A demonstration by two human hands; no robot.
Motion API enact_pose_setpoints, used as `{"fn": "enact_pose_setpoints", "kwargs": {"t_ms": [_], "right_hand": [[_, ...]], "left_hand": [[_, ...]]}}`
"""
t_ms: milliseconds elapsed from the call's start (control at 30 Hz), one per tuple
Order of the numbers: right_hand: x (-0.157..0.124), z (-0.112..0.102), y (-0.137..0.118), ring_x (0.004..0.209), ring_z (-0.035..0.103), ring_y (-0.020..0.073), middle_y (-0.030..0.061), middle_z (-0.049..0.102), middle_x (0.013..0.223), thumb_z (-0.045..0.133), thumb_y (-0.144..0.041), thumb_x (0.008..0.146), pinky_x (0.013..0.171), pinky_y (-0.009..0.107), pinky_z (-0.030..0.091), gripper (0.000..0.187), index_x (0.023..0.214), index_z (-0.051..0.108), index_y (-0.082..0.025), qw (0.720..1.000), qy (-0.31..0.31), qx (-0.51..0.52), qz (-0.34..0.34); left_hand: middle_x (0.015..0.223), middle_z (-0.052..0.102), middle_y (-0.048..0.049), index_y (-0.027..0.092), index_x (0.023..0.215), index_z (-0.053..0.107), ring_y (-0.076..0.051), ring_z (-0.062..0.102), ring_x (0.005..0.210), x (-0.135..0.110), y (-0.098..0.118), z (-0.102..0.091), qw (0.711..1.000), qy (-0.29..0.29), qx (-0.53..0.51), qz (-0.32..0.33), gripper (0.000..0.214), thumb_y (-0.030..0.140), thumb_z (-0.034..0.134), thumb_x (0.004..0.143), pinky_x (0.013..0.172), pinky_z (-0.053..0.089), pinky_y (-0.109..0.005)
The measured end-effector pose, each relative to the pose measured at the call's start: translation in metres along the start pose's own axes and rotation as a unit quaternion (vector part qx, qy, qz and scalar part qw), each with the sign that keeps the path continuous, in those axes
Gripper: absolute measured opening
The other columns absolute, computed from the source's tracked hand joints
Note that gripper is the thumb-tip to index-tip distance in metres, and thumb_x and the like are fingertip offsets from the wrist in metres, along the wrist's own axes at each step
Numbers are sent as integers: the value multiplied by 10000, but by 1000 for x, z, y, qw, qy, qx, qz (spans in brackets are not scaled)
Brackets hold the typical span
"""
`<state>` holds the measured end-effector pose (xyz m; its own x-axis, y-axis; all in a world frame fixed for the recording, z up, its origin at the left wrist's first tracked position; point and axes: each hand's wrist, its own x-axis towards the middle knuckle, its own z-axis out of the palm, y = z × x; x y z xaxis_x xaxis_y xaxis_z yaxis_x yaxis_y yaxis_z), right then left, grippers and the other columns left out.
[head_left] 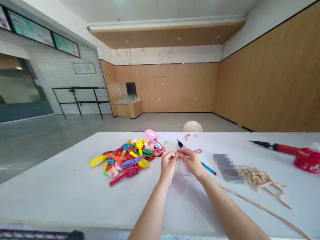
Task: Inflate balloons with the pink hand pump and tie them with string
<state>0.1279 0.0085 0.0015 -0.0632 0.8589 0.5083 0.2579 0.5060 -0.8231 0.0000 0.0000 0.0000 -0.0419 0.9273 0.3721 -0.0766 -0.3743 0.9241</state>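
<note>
My left hand [168,164] and my right hand [192,161] meet above the white table, their fingertips pinched together. A beige cord [183,174] hangs from between the fingers and curves down to the tabletop. It seems to pass under my right forearm to the long stretch of cord [262,208] running toward the front right edge. The pinched end is mostly hidden by my fingers. Just beyond my hands lies a black-tipped tool [180,144]. A blue pen [208,168] rests beside my right wrist. Left of my hands is a pile of colourful deflated balloons [133,160].
A small pink inflated balloon [150,134] sits behind the pile, and a pale round balloon [193,126] shows past the table's far edge. To the right are a blurred phone-like slab [230,169], a bundle of beige cord [258,180] and a red hand pump [287,149].
</note>
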Motion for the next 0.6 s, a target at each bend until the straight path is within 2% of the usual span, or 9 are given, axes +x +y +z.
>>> {"fn": "enact_pose_setpoints", "kwargs": {"t_ms": [100, 167, 267, 367, 433, 533, 600], "right_hand": [[-6, 2, 1, 779, 654, 178, 52, 710, 868, 549, -323, 821, 686, 288, 507, 321, 1074, 655, -157, 998, -44, 31, 17], [-9, 3, 2, 701, 644, 163, 29, 699, 783, 580, -289, 791, 651, 275, 497, 346, 1103, 635, -149, 998, -57, 34, 19], [-10, 3, 3, 669, 638, 159, 21, 687, 720, 594, -239, 763, 667, 277, 491, 339, 1082, 641, -135, 999, -43, -2, 23], [-8, -1, 3, 768, 663, 177, 55, 720, 831, 571, -225, 775, 740, 291, 494, 298, 1047, 670, -153, 997, -15, -67, 27], [-6, -8, 4, 827, 669, 185, 67, 730, 913, 548, -221, 791, 775, 295, 492, 270, 1015, 690, -170, 994, 2, -107, 26], [-1, -22, 5, 869, 668, 192, 76, 733, 963, 483, -196, 823, 798, 292, 485, 285, 1005, 702, -171, 986, 49, -157, 35], [1, -33, 6, 896, 664, 193, 82, 732, 968, 437, -166, 834, 811, 285, 477, 319, 1010, 704, -163, 976, 81, -195, 55]], "left_hand": [[636, 609, -31, 119, 771, 692, -117, 503, 564, 0, 0, 0, 1000, 18, -10, -2, 369, 483, 666, 722, 517, 367, -213], [624, 609, -27, 123, 747, 683, -116, 506, 550, 1, -2, -1, 999, 34, -16, -9, 359, 480, 677, 708, 521, 376, -217], [616, 618, -27, 135, 727, 676, -129, 532, 546, 3, -7, -3, 998, 64, -3, -26, 314, 448, 674, 708, 528, 397, -228], [627, 635, -39, 144, 696, 668, -158, 580, 594, 8, -17, -10, 990, 112, 81, -32, 190, 329, 645, 734, 582, 438, -254], [716, 673, -60, 144, 769, 679, -179, 621, 685, 11, -24, -15, 977, 156, 139, -37, 96, 219, 633, 730, 674, 471, -280], [929, 692, -95, 145, 1010, 649, -195, 648, 845, 15, -33, -19, 966, 202, 154, -49, 280, 136, 625, 731, 785, 485, -299], [1030, 669, -110, 152, 1113, 599, -199, 642, 928, 16, -37, -19, 967, 202, 149, -53, 375, 145, 639, 740, 806, 489, -295]]}}
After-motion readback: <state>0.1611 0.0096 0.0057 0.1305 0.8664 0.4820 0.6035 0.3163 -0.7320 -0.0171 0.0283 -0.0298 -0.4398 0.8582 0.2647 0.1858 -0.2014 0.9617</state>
